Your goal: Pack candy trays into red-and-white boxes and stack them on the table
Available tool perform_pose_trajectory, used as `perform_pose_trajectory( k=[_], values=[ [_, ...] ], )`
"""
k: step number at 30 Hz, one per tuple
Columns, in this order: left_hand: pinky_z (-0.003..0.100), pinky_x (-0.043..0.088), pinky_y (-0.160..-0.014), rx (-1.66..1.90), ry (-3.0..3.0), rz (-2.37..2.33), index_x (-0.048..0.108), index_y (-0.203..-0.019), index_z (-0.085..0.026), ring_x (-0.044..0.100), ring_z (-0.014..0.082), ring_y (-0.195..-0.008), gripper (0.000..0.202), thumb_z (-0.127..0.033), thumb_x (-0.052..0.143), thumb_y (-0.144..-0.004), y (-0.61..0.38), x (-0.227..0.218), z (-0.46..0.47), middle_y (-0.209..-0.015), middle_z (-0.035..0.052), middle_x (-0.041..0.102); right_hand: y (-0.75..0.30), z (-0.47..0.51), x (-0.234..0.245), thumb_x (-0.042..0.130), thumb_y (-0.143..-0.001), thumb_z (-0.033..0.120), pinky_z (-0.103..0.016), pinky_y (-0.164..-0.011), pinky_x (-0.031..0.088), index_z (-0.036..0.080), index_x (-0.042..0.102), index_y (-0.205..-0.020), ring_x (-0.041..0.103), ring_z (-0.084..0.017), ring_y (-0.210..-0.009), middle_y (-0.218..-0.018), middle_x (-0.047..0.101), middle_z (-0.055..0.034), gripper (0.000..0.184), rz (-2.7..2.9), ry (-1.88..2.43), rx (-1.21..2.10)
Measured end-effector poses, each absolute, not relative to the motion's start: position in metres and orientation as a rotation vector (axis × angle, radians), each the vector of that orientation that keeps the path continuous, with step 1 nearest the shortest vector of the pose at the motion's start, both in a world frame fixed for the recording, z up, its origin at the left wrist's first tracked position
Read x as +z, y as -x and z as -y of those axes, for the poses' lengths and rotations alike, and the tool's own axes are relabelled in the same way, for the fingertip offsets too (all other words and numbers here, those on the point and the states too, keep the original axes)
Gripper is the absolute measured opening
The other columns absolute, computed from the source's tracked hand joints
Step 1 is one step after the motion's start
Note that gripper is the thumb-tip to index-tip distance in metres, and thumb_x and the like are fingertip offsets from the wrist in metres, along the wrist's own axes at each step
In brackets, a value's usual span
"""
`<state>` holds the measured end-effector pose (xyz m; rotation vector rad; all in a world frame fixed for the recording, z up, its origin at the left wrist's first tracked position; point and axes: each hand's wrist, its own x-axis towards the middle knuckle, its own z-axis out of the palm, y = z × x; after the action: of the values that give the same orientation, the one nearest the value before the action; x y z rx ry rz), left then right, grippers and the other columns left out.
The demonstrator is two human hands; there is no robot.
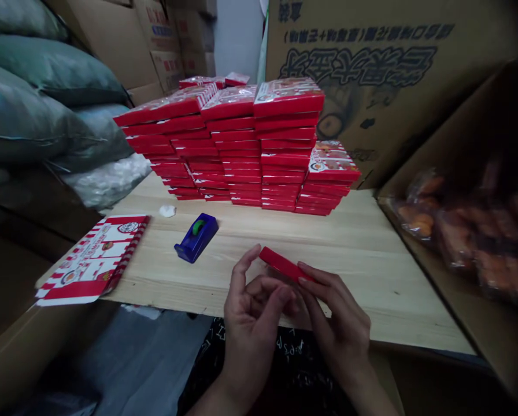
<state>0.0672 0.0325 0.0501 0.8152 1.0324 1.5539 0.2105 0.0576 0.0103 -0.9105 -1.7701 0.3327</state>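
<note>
A flat red box (282,264) is tilted on edge above the near part of the table, its narrow red side showing. My right hand (339,312) grips the box's right end, fingers on top and thumb lower. My left hand (256,312) is beside its left part, palm toward me. Its index finger reaches up near the box's left corner, while the thumb and other fingers curl together; whatever they pinch is hidden. Further left, a blue tape dispenser (202,240) with a green core rests on the wood.
Stacked red-and-white boxes (241,144) line the back of the wooden table (372,254). A flattened printed carton (96,257) overhangs the left edge, near a crumpled white scrap (167,211). At right, an open cardboard box holds wrapped orange-brown items (471,242). Sacks (59,69) pile up left.
</note>
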Motion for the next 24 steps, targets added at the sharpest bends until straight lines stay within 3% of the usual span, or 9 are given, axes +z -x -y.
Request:
perform_pose_trajectory(
  k=[3, 10, 14, 17, 20, 24],
  values=[
    [0.022, 0.057, -0.072, 1.551, -0.71, -0.996, 0.035, -0.153, -0.028, 0.068, 0.0102, -0.065, 0.076, -0.024, 0.077, -0.09, -0.076, 0.043, -0.049, -0.077, -0.0033, 0.073, -0.212, -0.06, 0.011, 0.058, -0.096, -0.001, -0.046, -0.094, 0.059, 0.03, 0.066, -0.128, 0.065, -0.024, -0.12, -0.132, 0.068, -0.0059, 0.045, 1.76, 0.917, 0.352],
    [0.028, 0.057, -0.077, 1.457, -0.711, -0.998, 0.036, -0.151, -0.022, 0.072, 0.0148, -0.072, 0.076, -0.032, 0.078, -0.089, -0.075, 0.03, -0.065, -0.081, 0.0023, 0.075, -0.22, -0.067, 0.018, 0.051, -0.101, 0.006, -0.045, -0.097, 0.058, 0.034, 0.052, -0.151, 0.059, -0.025, -0.125, -0.131, 0.06, -0.01, 0.057, 1.889, 0.93, 0.471],
    [0.02, 0.045, -0.056, 1.357, -0.999, -1.21, 0.045, -0.149, -0.023, 0.054, 0.0099, -0.053, 0.077, -0.037, 0.082, -0.084, -0.055, 0.019, -0.08, -0.06, -0.0091, 0.057, -0.227, -0.075, 0.029, 0.048, -0.103, 0.009, -0.041, -0.097, 0.059, 0.035, 0.055, -0.149, 0.061, -0.023, -0.122, -0.126, 0.059, -0.0092, 0.053, 1.908, 0.931, 0.574],
    [0.018, 0.037, -0.052, 1.251, -1.266, -1.305, 0.065, -0.128, -0.021, 0.045, 0.0085, -0.05, 0.05, -0.037, 0.081, -0.083, -0.04, 0.008, -0.098, -0.055, -0.0104, 0.045, -0.239, -0.082, 0.037, 0.047, -0.103, 0.01, -0.034, -0.093, 0.062, 0.036, 0.053, -0.15, 0.065, -0.021, -0.118, -0.125, 0.063, -0.008, 0.054, 1.969, 0.948, 0.605],
    [0.02, 0.043, -0.051, 1.103, -1.43, -1.234, 0.07, -0.119, -0.021, 0.054, 0.0109, -0.051, 0.033, -0.038, 0.072, -0.09, -0.035, 0.001, -0.106, -0.058, -0.0062, 0.057, -0.264, -0.088, 0.041, 0.047, -0.098, 0.006, -0.038, -0.097, 0.062, 0.032, 0.047, -0.155, 0.067, -0.024, -0.122, -0.135, 0.066, -0.0101, 0.063, 2.184, 1.034, 0.449],
    [0.023, 0.057, -0.064, 1.101, -1.652, -1.262, 0.055, -0.145, -0.032, 0.072, 0.0149, -0.07, 0.051, -0.037, 0.065, -0.095, -0.016, -0.002, -0.089, -0.096, 0.0019, 0.079, -0.311, -0.084, 0.061, 0.049, -0.095, 0.008, -0.041, -0.099, 0.062, 0.03, 0.054, -0.149, 0.069, -0.027, -0.121, -0.135, 0.07, -0.0078, 0.059, 2.301, 1.08, 0.099]
  ],
)
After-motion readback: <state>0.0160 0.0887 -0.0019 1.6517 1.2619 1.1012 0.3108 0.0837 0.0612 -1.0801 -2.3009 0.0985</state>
